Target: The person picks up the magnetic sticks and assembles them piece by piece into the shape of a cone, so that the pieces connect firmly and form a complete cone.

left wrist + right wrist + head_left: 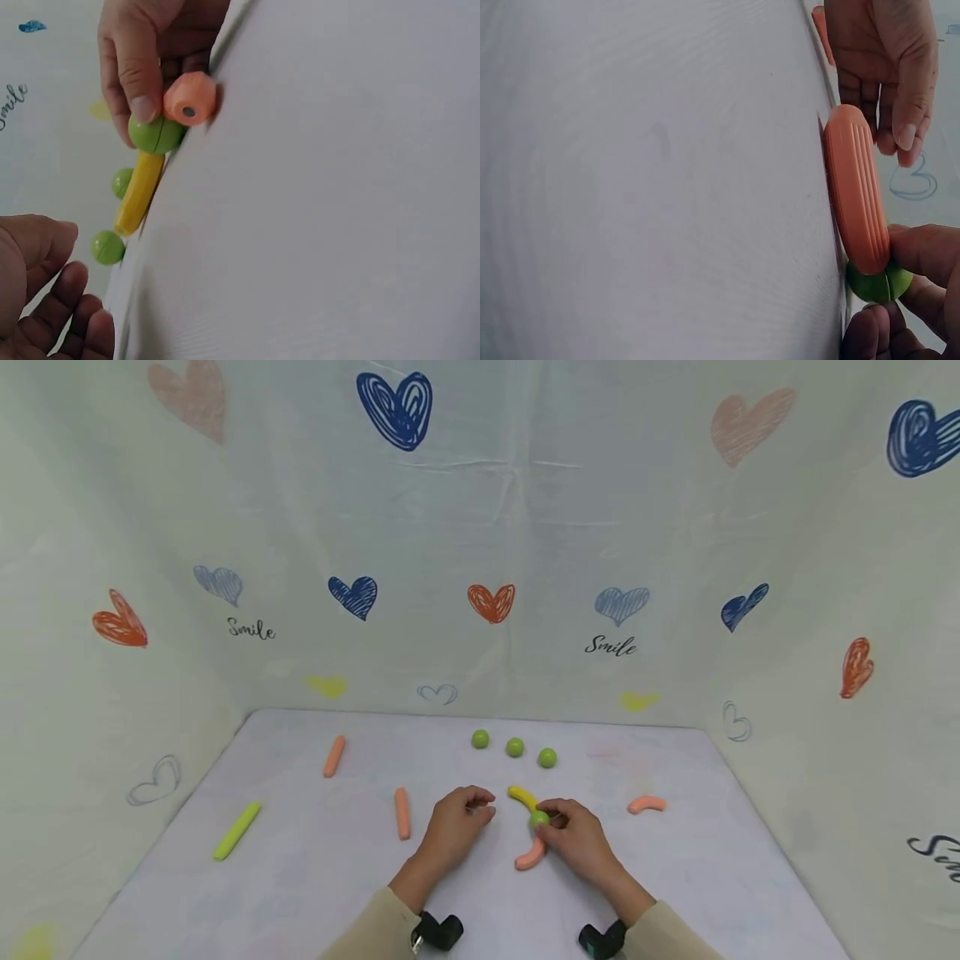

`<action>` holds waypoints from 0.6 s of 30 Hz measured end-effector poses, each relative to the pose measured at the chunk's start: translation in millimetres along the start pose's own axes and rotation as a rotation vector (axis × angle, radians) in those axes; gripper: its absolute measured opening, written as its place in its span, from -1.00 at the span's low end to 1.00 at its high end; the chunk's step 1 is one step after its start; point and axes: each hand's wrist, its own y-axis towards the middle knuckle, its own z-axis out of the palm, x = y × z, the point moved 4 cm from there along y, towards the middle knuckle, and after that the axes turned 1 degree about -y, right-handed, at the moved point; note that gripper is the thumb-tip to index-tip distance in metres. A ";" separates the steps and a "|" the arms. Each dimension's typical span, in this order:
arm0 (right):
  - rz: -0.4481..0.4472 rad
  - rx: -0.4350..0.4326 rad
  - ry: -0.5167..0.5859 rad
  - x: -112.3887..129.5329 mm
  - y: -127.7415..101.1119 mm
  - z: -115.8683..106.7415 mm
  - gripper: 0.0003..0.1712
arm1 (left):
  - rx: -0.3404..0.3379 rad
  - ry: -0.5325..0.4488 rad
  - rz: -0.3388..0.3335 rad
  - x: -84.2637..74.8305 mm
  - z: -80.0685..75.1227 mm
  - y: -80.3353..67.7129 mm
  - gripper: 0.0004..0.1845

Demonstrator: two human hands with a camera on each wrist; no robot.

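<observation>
My right hand (pixel 581 839) has its fingers (pixel 139 82) pinched on a green ball (pixel 539 817) at desk (pixel 300 877) centre, where it joins a curved yellow piece (pixel 522 797) and a curved orange piece (pixel 530 857). My left hand (pixel 456 822) rests just beside, fingers loosely curled and holding nothing. Three more green balls (pixel 514 747) sit behind.

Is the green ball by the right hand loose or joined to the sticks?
Joined: the green ball touches both yellow stick and orange stick.
</observation>
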 end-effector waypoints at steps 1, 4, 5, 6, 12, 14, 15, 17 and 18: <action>0.001 0.003 0.008 -0.3 0.3 0.4 -0.63 | -0.012 -0.015 -0.014 -0.5 -2.0 3.8 -0.84; 0.009 0.003 0.029 -1.8 1.1 0.8 -0.63 | -0.048 -0.059 -0.040 -1.8 -6.7 18.1 -0.78; 0.002 0.000 0.030 -1.8 1.4 0.4 -0.63 | -0.060 -0.076 -0.048 -2.2 -7.8 24.0 -0.76; 0.003 -0.002 0.033 -2.1 1.7 -0.1 -0.63 | -0.072 -0.091 -0.051 -2.7 -8.9 29.9 -0.73; 0.015 -0.001 0.054 -4.1 2.2 -0.4 -0.63 | -0.132 -0.166 -0.033 -5.5 -16.6 62.6 -0.63; 0.012 0.005 0.065 -4.4 1.4 -0.2 -0.63 | -0.139 -0.182 -0.030 -5.1 -18.4 72.6 -0.60; 0.011 0.009 0.071 -4.4 1.1 0.2 -0.62 | -0.142 -0.188 -0.030 -4.4 -19.0 77.3 -0.59; 0.005 0.020 0.082 -4.7 0.4 1.2 -0.62 | -0.140 -0.188 -0.038 -1.9 -19.0 86.2 -0.55; 0.003 0.024 0.087 -4.9 0.1 1.6 -0.61 | -0.138 -0.186 -0.037 -0.2 -18.8 90.4 -0.55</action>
